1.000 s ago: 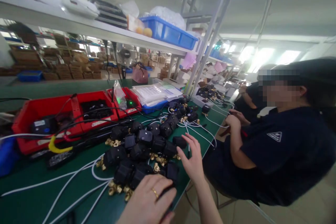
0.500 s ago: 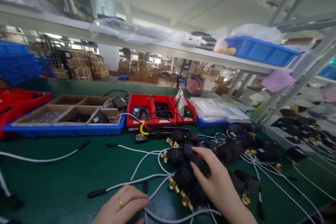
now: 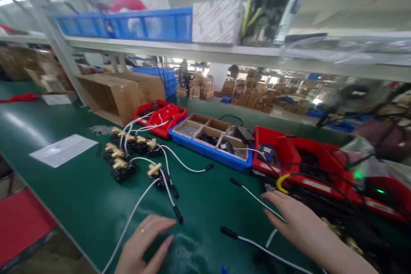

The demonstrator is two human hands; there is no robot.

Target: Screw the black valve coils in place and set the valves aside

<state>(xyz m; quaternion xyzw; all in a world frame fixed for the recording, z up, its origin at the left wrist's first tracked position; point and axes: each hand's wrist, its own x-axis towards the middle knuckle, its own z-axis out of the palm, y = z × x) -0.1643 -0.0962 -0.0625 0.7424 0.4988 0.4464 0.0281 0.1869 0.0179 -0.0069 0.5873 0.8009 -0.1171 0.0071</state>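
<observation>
My left hand is over the green bench at the lower middle, thumb and fingers apart, holding nothing visible. Just beyond its fingertips lies the black plug of a white cable from a brass-and-black valve unit. My right hand reaches in from the right with thumb and forefinger apart. Between them passes a white cable with a black plug; I see no grip on it. Another black plug lies between the two hands. More brass-and-black units stand grouped at the left.
A blue tray with small parts and red bins line the back of the bench. A red tray, a cardboard box and a white sheet are farther left. Overhead runs a white shelf.
The view has swung to the left. My right hand has come away from the black units it was touching. The left thumb and fingers have spread apart.
</observation>
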